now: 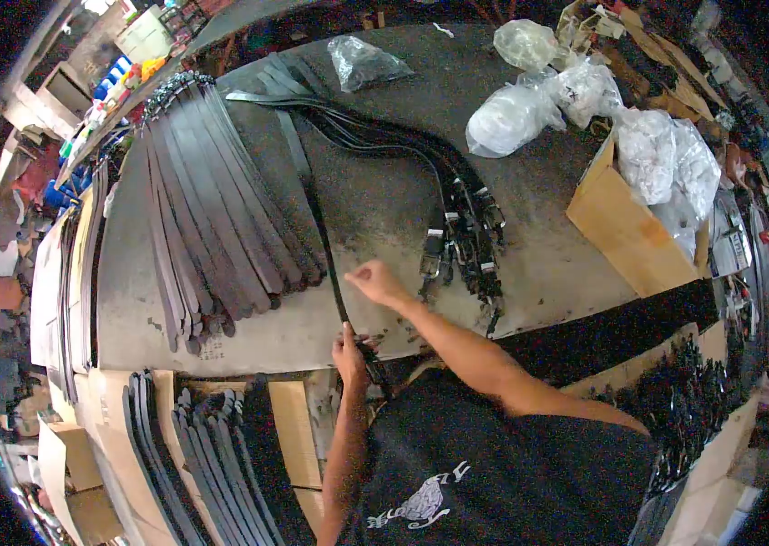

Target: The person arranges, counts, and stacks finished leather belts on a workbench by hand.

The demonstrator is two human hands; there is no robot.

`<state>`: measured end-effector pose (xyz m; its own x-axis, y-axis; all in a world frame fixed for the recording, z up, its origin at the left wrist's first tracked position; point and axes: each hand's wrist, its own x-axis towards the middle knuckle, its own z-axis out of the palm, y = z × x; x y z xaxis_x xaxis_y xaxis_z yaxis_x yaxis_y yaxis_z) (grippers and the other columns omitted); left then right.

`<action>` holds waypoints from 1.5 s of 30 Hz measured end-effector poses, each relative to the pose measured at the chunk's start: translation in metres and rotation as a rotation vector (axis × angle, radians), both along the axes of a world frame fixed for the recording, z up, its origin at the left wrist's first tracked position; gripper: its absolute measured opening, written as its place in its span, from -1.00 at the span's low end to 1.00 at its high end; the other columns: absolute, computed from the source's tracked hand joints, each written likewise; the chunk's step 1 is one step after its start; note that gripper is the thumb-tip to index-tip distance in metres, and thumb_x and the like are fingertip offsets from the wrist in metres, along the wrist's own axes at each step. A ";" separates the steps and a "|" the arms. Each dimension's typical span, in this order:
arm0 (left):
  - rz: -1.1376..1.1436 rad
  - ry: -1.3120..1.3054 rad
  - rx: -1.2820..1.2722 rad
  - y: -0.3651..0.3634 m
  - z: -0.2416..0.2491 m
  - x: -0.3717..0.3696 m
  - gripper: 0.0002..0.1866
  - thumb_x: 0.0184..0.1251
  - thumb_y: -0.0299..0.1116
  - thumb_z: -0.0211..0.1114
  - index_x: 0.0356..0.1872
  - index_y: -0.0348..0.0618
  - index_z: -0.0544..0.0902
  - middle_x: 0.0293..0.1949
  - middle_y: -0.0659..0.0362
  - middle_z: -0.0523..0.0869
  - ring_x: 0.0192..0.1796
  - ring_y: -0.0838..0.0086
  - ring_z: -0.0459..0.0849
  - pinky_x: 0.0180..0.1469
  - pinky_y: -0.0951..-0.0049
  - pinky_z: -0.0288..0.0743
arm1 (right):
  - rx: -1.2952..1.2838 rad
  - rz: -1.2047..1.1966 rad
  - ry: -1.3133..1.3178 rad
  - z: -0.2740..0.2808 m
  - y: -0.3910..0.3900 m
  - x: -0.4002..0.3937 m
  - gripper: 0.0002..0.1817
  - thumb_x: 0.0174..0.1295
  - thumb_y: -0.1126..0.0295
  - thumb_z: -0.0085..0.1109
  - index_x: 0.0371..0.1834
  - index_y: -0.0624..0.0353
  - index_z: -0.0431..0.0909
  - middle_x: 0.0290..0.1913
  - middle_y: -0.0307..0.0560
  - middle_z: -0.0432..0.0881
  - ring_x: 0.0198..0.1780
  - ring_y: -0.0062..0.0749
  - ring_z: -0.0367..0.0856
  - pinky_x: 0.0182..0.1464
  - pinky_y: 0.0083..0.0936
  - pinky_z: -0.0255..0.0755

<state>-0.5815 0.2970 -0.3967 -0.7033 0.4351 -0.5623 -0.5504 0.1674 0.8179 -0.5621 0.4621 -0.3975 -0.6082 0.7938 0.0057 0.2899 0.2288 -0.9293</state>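
Near the table's front edge, my left hand [349,356] is closed around the lower end of a dark belt [319,223]. The belt runs away from me up the table, its far end by the other straps. My right hand [379,282] is just to the right of that belt, fingers curled together; whether anything small is in them is hidden. To the left lies a fanned stack of belts [212,200], buckles at the far end and rounded tips towards me. On the right, a bundle of belts [403,136] curves towards me, with its buckles [462,241] nearest.
A cardboard box [626,218] stuffed with clear plastic bags stands at the table's right. More crumpled bags [516,114] and a flat plastic bag [362,64] lie at the back. Below the front edge, more straps [221,446] hang over cardboard, with dark buckled belts [676,391] at right.
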 end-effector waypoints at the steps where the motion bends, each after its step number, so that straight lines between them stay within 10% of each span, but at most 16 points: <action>1: 0.018 -0.021 0.014 -0.004 -0.007 -0.003 -0.53 0.37 0.05 0.15 -0.26 -0.24 0.35 -0.46 0.03 0.60 -0.55 0.41 0.61 -0.52 0.44 0.49 | 0.141 -0.056 -0.114 0.004 0.010 0.011 -0.62 0.08 0.04 0.30 -0.37 0.18 0.68 -0.43 0.01 0.69 -0.38 -0.19 0.67 -0.29 -0.30 0.51; 6: -0.032 -0.045 0.025 -0.009 -0.023 -0.008 -0.47 0.34 0.11 0.15 -0.16 -0.27 0.39 -0.46 0.09 0.59 -0.55 0.53 0.48 -0.51 0.51 0.38 | 0.225 -0.142 -0.807 0.054 0.066 0.089 -0.56 0.09 -0.03 0.29 -0.27 0.18 0.65 -0.23 0.12 0.69 -0.15 0.00 0.67 -0.17 -0.17 0.55; 16: -0.230 -0.048 0.023 0.013 -0.001 0.001 -0.60 0.29 -0.11 0.26 -0.10 -0.27 0.50 -0.48 0.18 0.55 -0.55 0.58 0.46 -0.53 0.53 0.32 | 0.030 -0.301 -0.727 -0.016 0.058 0.092 -0.43 0.03 -0.05 0.35 -0.10 0.22 0.55 -0.13 0.16 0.65 -0.04 0.05 0.63 -0.03 -0.07 0.50; 22: -0.215 0.019 0.021 0.005 0.009 -0.001 -0.66 0.28 -0.21 0.27 -0.15 -0.32 0.52 -0.44 0.17 0.58 -0.55 0.57 0.47 -0.54 0.54 0.33 | 0.018 -0.324 -0.776 0.034 0.036 0.079 -0.48 0.05 0.10 0.34 -0.08 0.32 0.51 -0.05 0.26 0.61 0.02 0.14 0.58 0.06 -0.06 0.46; 32: -0.123 -0.038 0.140 -0.015 0.002 -0.016 -0.70 0.28 -0.24 0.27 -0.27 -0.33 0.51 -0.46 0.15 0.57 -0.54 0.55 0.48 -0.52 0.52 0.34 | 0.337 -0.526 -0.677 -0.025 -0.001 0.063 -0.60 0.05 0.22 0.32 -0.19 0.33 0.52 -0.09 0.16 0.41 -0.01 0.01 0.46 -0.02 -0.18 0.40; 39: -0.380 0.060 0.033 -0.003 0.016 -0.022 -0.68 0.23 -0.31 0.27 -0.14 -0.38 0.53 -0.36 0.09 0.63 -0.42 0.49 0.55 -0.37 0.51 0.43 | 0.139 -0.152 -0.185 -0.028 -0.084 0.097 -0.63 0.03 0.49 0.17 -0.06 0.30 0.39 -0.05 0.24 0.49 -0.09 0.19 0.48 -0.07 -0.11 0.39; 45: -0.459 0.174 -0.050 -0.005 -0.023 -0.015 -0.55 0.31 -0.07 0.19 -0.06 -0.34 0.54 -0.27 0.07 0.63 -0.27 0.40 0.61 -0.23 0.34 0.49 | 0.322 0.138 -0.312 0.009 -0.153 0.117 -0.44 -0.01 0.57 0.10 0.15 0.25 0.23 0.00 0.24 0.48 -0.03 0.24 0.48 -0.03 -0.02 0.38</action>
